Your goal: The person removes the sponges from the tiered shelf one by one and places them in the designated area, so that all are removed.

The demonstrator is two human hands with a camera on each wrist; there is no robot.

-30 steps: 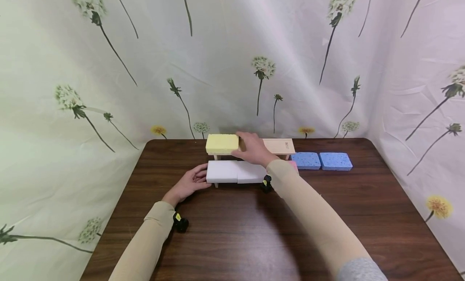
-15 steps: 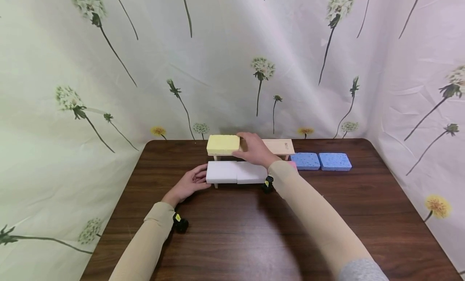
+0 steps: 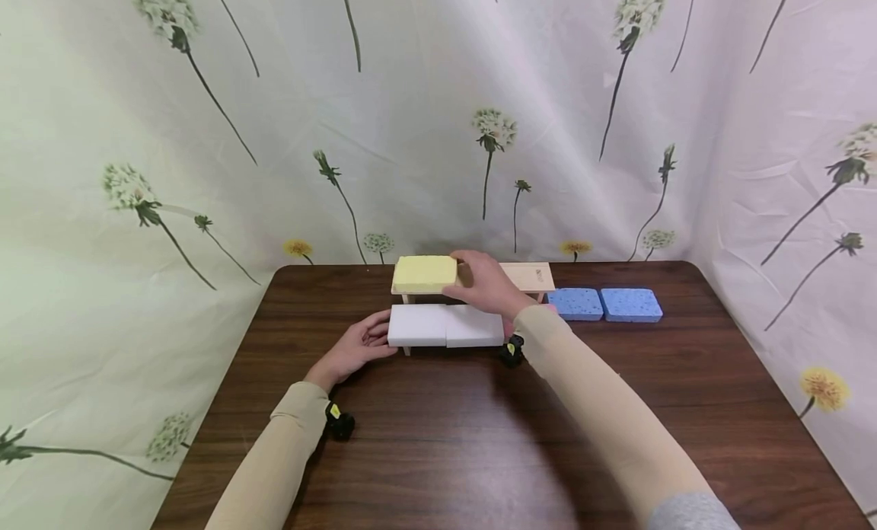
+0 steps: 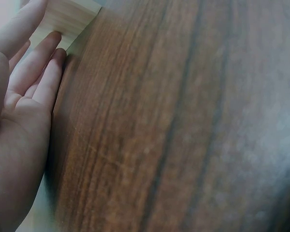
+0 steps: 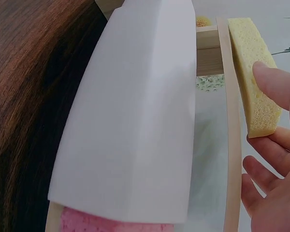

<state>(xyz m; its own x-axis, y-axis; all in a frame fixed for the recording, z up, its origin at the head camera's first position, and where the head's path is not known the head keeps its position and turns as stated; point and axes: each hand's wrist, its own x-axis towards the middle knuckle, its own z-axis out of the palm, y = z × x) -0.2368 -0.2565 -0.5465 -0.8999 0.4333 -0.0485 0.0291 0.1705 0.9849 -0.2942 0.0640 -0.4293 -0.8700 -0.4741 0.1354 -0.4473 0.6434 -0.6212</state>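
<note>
A yellow sponge (image 3: 425, 274) lies at the left end of the rear wooden stand (image 3: 527, 277). My right hand (image 3: 485, 282) pinches its right end; in the right wrist view the thumb (image 5: 275, 84) lies along one face and a finger is at the end. Two white sponges (image 3: 418, 324) sit side by side on the lower front stand (image 3: 408, 350), with a pink sponge (image 5: 111, 221) beyond their right end, largely hidden behind my right arm. My left hand (image 3: 356, 346) rests at the front stand's left end, its extended fingers against the pale wood (image 4: 72, 19).
Two blue sponges (image 3: 575, 304) lie on the dark wood table (image 3: 438, 439), right of the stands. A dandelion-print cloth (image 3: 425, 134) hangs right behind the table's back edge. Small black cameras (image 3: 340, 423) are strapped to the wrists.
My right hand has shifted the yellow sponge slightly to the right along the rear stand, so a sliver of wood shows at its left. The left hand has stayed in place.
</note>
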